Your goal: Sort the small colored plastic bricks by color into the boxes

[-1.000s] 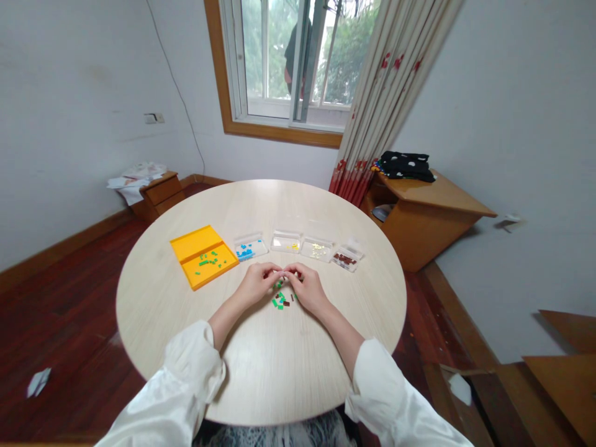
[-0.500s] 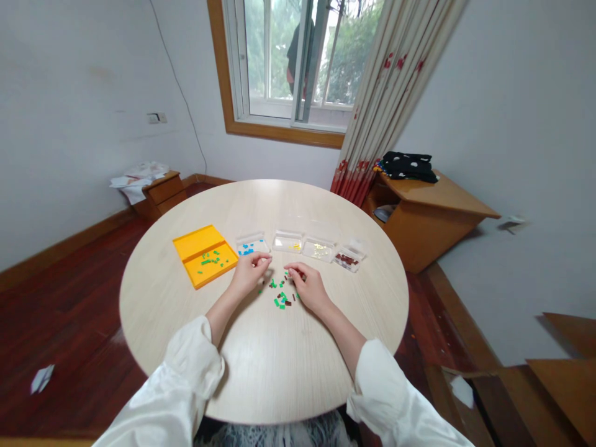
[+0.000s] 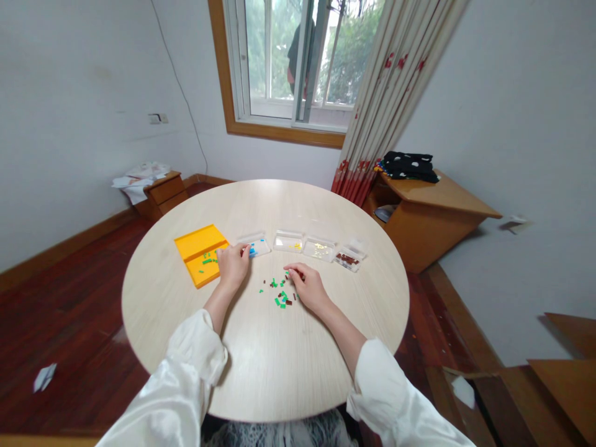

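My left hand [image 3: 233, 264] is over the front of the clear box of blue bricks [image 3: 254, 248], beside the right edge of the yellow case [image 3: 195, 243]. Its fingers are curled together; whatever is between them is too small to make out. Green bricks [image 3: 207, 261] lie inside the case. My right hand [image 3: 306, 282] rests at the right of a loose pile of small green and brown bricks [image 3: 282, 298] on the table. Thumb and forefinger are pinched, and I cannot see what they hold.
Further clear boxes stand in a row: one with yellow bricks [image 3: 288, 241], one with pale yellow bricks [image 3: 319, 249], one with brown bricks [image 3: 348, 259]. All stand on the round wooden table [image 3: 274, 360]. A wooden cabinet [image 3: 414, 223] is at the right.
My left hand has moved left, from beside the loose pile to between the yellow case and the blue-brick box. My right hand has stayed where it was.
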Motion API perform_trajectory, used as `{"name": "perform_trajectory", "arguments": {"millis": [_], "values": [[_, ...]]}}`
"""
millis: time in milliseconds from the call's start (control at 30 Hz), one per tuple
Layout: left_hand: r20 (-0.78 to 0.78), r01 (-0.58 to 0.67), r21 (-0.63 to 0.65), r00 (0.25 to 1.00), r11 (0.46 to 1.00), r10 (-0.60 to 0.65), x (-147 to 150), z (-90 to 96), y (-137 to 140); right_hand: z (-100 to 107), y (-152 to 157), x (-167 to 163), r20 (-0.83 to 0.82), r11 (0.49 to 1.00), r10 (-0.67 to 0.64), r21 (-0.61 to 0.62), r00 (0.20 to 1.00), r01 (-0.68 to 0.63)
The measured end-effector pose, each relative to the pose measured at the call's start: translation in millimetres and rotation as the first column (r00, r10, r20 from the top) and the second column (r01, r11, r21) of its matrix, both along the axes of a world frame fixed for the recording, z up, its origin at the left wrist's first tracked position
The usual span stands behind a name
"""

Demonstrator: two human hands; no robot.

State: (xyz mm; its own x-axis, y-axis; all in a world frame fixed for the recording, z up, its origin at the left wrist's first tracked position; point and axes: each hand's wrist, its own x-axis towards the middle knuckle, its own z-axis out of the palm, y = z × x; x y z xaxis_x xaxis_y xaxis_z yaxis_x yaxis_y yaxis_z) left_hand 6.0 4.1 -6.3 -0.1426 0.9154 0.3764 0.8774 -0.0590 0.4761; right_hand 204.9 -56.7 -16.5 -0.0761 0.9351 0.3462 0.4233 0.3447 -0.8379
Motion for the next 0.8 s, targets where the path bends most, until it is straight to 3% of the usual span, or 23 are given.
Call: {"name": "perform_trajectory", "arguments": {"millis": [567,800], "values": [[-0.033,-0.035,-0.03,0.999,0.999,0.034,-2.6,2.1,3.7,-2.2,1.0,-0.2,-0.002,1.0,-0.018,0.009,1.0,0.018],[0.181,0.054,0.035,0.982,0.998,-0.06,-2.3,2.6,2.6,-3.6,2.6,1.3,-0.046,0.999,-0.043,-0.031,0.998,0.042]]}}
